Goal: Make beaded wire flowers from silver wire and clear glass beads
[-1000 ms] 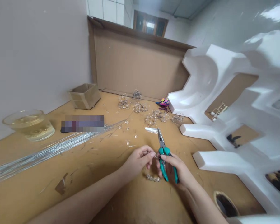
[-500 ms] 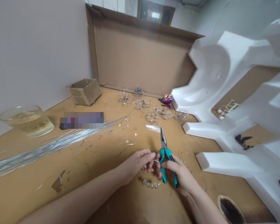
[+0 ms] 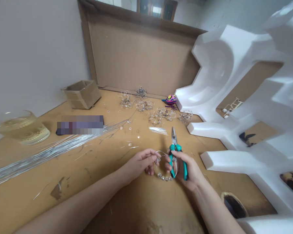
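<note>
Between my hands hangs a thin wire ring strung with clear beads (image 3: 165,177), several of them gathered along its lower side. My left hand (image 3: 146,160) pinches the ring's left side between thumb and fingers. In my right hand (image 3: 185,165) are needle-nose pliers (image 3: 174,143) with teal handles, their jaws pointing away from me and looking closed. The ring passes by the fingers of this hand; whether they grip the wire too I cannot tell. Beyond the pliers' tip lies a small bundle of short cut wires (image 3: 158,130).
Long silvery wires (image 3: 63,148) stretch across the left, near a glass of yellowish liquid (image 3: 30,128) and a small cardboard box (image 3: 82,96). Several beaded wire pieces (image 3: 144,105) and loose beads (image 3: 138,137) lie farther back. White foam packing (image 3: 216,130) lines the right side.
The beaded ring has come up and opened into a fuller loop between my hands. The pliers have shifted slightly right, and the view has moved a little.
</note>
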Demonstrator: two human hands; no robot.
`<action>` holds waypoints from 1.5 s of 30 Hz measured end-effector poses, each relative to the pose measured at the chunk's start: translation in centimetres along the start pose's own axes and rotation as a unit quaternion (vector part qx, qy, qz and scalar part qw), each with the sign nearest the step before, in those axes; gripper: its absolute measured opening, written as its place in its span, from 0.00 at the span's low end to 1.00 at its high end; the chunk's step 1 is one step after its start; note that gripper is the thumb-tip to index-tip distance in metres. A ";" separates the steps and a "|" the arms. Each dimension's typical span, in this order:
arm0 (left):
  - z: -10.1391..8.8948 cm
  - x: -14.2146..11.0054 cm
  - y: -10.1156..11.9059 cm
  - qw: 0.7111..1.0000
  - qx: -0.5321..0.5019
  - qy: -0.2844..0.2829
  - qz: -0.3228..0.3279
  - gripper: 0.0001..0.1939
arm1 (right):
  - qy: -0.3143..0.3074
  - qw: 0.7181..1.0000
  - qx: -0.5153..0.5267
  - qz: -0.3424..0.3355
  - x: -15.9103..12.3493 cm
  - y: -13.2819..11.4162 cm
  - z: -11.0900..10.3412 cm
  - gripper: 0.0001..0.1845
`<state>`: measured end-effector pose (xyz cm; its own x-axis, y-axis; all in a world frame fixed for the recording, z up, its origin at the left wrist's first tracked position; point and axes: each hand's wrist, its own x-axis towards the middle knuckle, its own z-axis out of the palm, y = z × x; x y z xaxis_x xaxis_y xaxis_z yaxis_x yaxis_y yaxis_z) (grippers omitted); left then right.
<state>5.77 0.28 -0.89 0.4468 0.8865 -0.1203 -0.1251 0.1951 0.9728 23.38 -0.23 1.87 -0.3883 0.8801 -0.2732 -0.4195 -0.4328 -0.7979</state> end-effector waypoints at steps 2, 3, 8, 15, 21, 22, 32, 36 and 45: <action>0.1 -0.1 0.0 0.999 0.034 0.013 0.018 0.15 | -0.012 1.000 -0.022 0.006 0.0 0.3 0.1 0.08; 0.1 -0.1 0.0 0.998 0.050 0.021 0.025 0.15 | -0.023 0.999 -0.033 0.006 0.0 0.4 0.1 0.08; 0.1 -0.2 0.0 0.994 0.086 0.049 0.047 0.14 | -0.089 0.995 -0.048 0.014 -0.2 0.7 0.2 0.09; 0.2 -0.3 0.0 0.993 0.082 0.023 0.081 0.10 | -0.104 0.993 -0.040 0.029 -0.1 1.0 0.0 0.09; 0.3 -0.9 0.1 0.955 0.251 0.084 0.136 0.11 | -0.107 0.994 -0.012 0.024 0.2 1.1 -0.2 0.10; 0.3 -1.0 0.2 0.944 0.283 0.095 0.143 0.13 | -0.108 0.994 -0.009 0.024 0.2 1.1 -0.3 0.10; 0.0 -0.7 0.3 0.923 0.342 0.139 0.109 0.15 | -0.082 0.988 -0.129 -0.005 -0.2 1.2 0.4 0.13; 0.0 -0.6 0.3 0.939 0.279 0.174 0.102 0.14 | -0.030 0.980 -0.194 -0.042 -0.3 1.3 1.0 0.13; 0.0 -0.4 0.4 0.986 0.126 0.093 0.064 0.11 | 0.043 0.985 -0.141 -0.086 0.3 1.7 0.1 0.14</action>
<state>5.58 0.03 -0.43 0.2678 0.9635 -0.0056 0.0648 -0.0122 0.9978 22.44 -0.75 0.51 -0.2551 0.9542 -0.1563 -0.2226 -0.2153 -0.9508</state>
